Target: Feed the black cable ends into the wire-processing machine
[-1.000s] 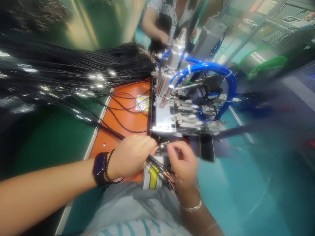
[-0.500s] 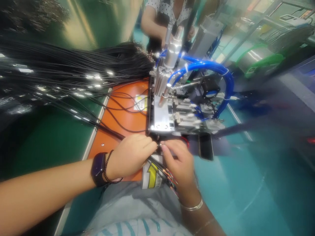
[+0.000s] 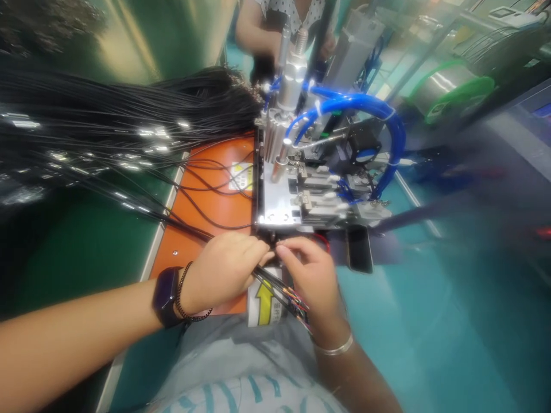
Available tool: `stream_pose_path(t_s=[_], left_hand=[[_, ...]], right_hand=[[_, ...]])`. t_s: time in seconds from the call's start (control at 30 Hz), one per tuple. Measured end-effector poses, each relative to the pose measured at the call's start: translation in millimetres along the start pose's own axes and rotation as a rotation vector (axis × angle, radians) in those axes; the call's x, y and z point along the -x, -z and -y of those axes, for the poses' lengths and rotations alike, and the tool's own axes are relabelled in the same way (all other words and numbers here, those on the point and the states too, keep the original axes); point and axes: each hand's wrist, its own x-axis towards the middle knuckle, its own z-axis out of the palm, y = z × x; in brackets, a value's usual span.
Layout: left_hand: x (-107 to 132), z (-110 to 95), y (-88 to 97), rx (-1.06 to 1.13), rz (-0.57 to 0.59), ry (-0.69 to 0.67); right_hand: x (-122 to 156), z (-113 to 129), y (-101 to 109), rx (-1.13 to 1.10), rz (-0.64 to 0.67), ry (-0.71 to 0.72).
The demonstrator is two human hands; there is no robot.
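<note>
A thin black cable group point(image 3: 269, 279) runs under my left hand point(image 3: 224, 269), whose fingers are curled around it at the front edge of the machine's metal base plate point(image 3: 278, 201). My right hand point(image 3: 312, 278) sits just to the right, its fingertips pinched on a cable beside my left fingertips. Stripped red, orange and yellow wire ends point(image 3: 297, 301) fan out beneath my right palm. A large bundle of black cables point(image 3: 129, 117) lies at the far left, with loose strands crossing an orange mat point(image 3: 210, 232).
Blue pneumatic tubes point(image 3: 361, 109) loop over the machine, beside a steel cylinder point(image 3: 293, 74). A co-worker's arm point(image 3: 253, 28) is beyond it. A yellow-arrow label point(image 3: 263, 301) is below my hands, and a green bench edge point(image 3: 159, 252) is left.
My right hand has closed in from a small gap until its fingertips meet my left fingers at the cable. The whole scene has shifted slightly up and left in the view.
</note>
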Motion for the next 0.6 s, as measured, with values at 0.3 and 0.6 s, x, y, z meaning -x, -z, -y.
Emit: stream_pose_path(t_s=[0.3,0.6], left_hand=[[2,0,11.7,-0.021,0.127,0.007],[5,-2,6.9,-0.03,0.033,-0.034]], right_hand=[[-5,-8,7,-0.111,0.061,-0.1],[6,4,2,0.053,-0.093,0.044]])
